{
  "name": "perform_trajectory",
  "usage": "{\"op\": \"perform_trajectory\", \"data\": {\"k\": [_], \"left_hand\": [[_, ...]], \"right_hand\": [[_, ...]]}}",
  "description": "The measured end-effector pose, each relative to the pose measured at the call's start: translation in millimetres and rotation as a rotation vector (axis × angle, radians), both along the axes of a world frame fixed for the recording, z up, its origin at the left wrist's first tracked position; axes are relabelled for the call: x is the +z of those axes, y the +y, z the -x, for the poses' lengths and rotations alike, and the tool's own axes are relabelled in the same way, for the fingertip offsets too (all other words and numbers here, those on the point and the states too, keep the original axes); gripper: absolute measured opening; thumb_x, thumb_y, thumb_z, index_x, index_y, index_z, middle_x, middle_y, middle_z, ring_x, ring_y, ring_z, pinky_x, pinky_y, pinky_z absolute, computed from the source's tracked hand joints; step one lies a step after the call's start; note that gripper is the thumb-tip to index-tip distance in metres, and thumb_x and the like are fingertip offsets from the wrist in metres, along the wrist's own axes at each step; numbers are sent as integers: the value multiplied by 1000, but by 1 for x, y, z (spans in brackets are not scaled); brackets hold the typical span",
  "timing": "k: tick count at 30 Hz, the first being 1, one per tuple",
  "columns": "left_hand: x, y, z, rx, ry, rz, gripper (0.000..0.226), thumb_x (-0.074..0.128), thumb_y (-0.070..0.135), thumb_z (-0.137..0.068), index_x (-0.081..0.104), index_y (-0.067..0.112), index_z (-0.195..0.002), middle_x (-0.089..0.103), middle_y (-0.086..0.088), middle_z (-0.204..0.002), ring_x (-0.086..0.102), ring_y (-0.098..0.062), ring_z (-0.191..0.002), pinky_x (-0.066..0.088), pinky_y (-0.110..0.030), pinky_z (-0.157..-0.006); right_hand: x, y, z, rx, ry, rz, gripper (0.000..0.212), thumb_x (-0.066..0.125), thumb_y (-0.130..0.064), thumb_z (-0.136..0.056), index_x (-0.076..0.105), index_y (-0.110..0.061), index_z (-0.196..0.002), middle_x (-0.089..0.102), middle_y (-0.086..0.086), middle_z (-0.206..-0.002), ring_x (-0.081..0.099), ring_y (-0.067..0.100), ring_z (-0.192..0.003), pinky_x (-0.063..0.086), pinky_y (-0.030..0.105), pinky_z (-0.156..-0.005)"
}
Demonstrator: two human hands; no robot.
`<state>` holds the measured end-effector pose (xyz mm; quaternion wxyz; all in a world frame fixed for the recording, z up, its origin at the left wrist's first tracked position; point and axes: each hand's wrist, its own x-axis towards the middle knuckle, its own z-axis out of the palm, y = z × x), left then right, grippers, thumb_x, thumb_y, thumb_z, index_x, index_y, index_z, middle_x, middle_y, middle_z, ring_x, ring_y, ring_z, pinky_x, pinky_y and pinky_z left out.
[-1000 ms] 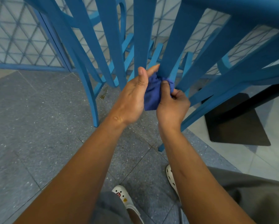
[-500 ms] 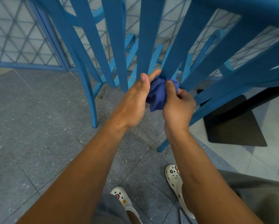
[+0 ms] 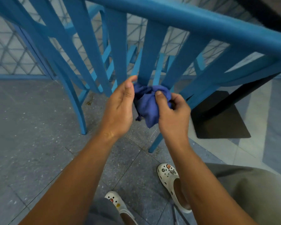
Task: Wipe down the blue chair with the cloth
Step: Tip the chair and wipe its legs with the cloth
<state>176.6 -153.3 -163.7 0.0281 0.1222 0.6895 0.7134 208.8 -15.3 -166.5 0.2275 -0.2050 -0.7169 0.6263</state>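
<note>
Below the chair [image 3: 151, 51] rail, our right hand [image 3: 172, 114] pinches the cloth [image 3: 147, 103]; our left hand [image 3: 120, 109] stays relaxed, fingers against it.

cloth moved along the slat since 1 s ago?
Cannot tell: the head camera moved. The cloth, in both hands, sits at the base of the same slat as before.

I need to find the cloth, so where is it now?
In the head view the cloth is bunched near the centre, between the left hand and the right hand, in front of the lower slats of the blue chair.
</note>
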Motion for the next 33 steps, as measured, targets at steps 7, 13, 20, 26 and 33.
{"op": "perform_trajectory", "data": {"k": [7, 13, 20, 26, 33], "left_hand": [[30, 40, -22, 79, 156, 35, 37, 53, 47, -100, 63, 25, -127, 69, 14, -120, 62, 1, -116, 51, -19, -98], [43, 56, -21, 41, 225, -66, 54, 39, 47, -103, 55, 11, -140, 63, 0, -133, 59, -12, -126, 51, -32, -104], [38, 55, -16, -44, 187, -17, 62, 33, 47, -104, 38, 12, -155, 45, 1, -156, 44, -9, -142, 40, -36, -117], [39, 51, -16, -90, 169, -18, 65, 31, 51, -101, 37, 15, -155, 44, 1, -156, 42, -5, -143, 39, -28, -116], [39, 48, -17, -109, 184, 44, 59, 27, 43, -105, 32, 16, -158, 39, 4, -160, 39, -7, -145, 36, -36, -118]], "right_hand": [[43, 39, -39, -204, 100, 2, 24, 74, -29, -93, 65, -11, -79, 61, -12, -63, 55, -1, -57, 42, 15, -54], [87, 43, -21, -212, 237, -141, 39, 78, -30, -86, 57, -18, -55, 48, -12, -46, 40, -1, -45, 33, 15, -46], [62, 36, -16, -185, 80, 4, 32, 77, -25, -91, 67, -7, -66, 61, 2, -58, 51, 7, -53, 41, 25, -51], [79, 44, -14, -174, 268, -89, 41, 73, -25, -90, 55, -24, -52, 45, -16, -44, 36, -2, -42, 28, 12, -42], [57, 49, -15, -138, 101, -55, 33, 74, -24, -92, 65, -17, -61, 53, -11, -49, 43, 0, -45, 35, 17, -45]]}}
